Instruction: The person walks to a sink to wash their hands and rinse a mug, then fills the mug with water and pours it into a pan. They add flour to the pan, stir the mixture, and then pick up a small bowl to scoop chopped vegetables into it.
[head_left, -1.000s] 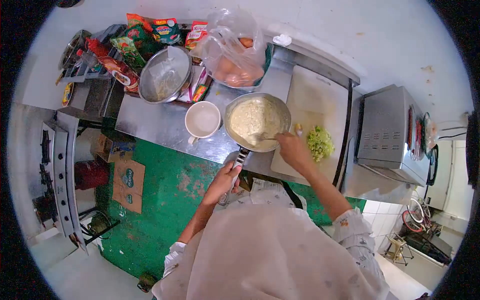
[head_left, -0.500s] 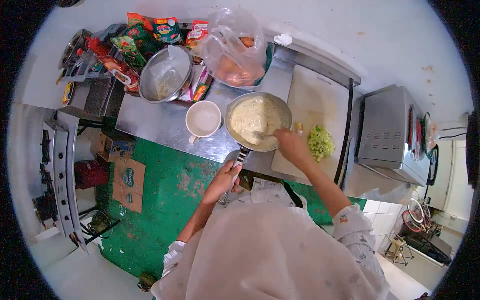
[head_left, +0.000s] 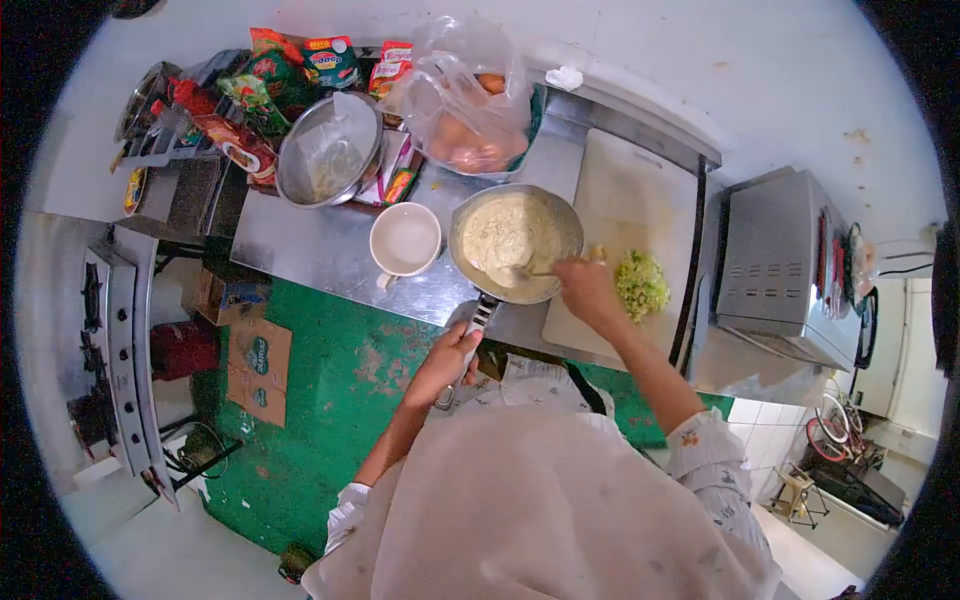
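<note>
L hand [head_left: 451,362] wrapped round handle [head_left: 483,312] of pan [head_left: 570,228]; pan on steel surface [head_left: 310,235], betw. mug [head_left: 405,240] & chopped greens [head_left: 641,286]. R hand [head_left: 589,292] grips utensil [head_left: 541,273] (type unclear), tip in pale mix [head_left: 498,228] inside pan.

The bare left hand [head_left: 450,360] is curled in a grip, thumb on top, while the bare right hand [head_left: 588,290] pinches its fingers together, both arms [head_left: 655,378] stretching forward from white, patterned cloth sleeves [head_left: 708,455].
</note>
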